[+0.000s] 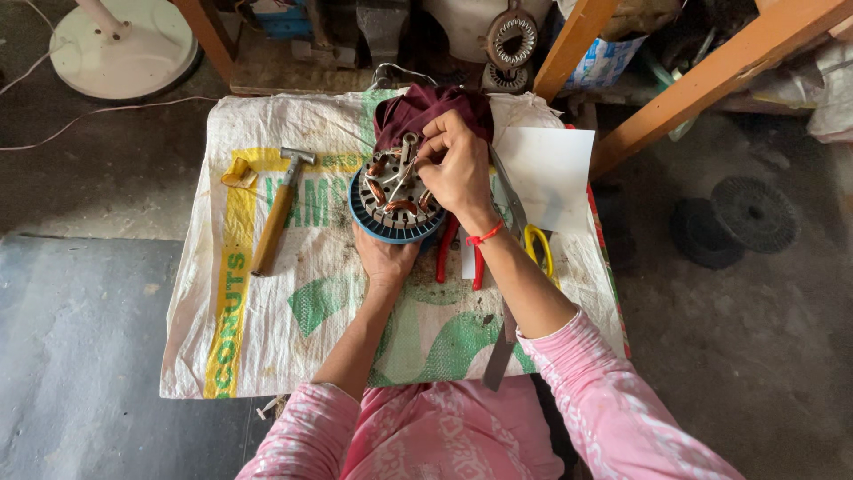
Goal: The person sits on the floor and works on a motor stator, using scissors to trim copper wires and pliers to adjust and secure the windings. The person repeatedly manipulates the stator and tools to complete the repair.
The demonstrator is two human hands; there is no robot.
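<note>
Motor stator (397, 197) between both hands' fingers (433, 147)

The stator (394, 197) shows dull grey metal plates, glossy copper-coloured wire coils and a smooth blue plastic rim. The left hand (384, 258) props it from below; the right hand (458, 164) pinches pale wires at its top. It rests on a woven plastic sack (267, 311), coarse and matt, printed green and yellow, with dirt specks. The hammer (280, 209) has a smooth varnished wood handle and a dull steel head. The cloth (426, 107) is soft maroon fabric. The pliers (462, 258) have shiny red plastic grips. The paper (551, 173) is plain matt white. The floor (98, 178) is rough grey concrete.
</note>
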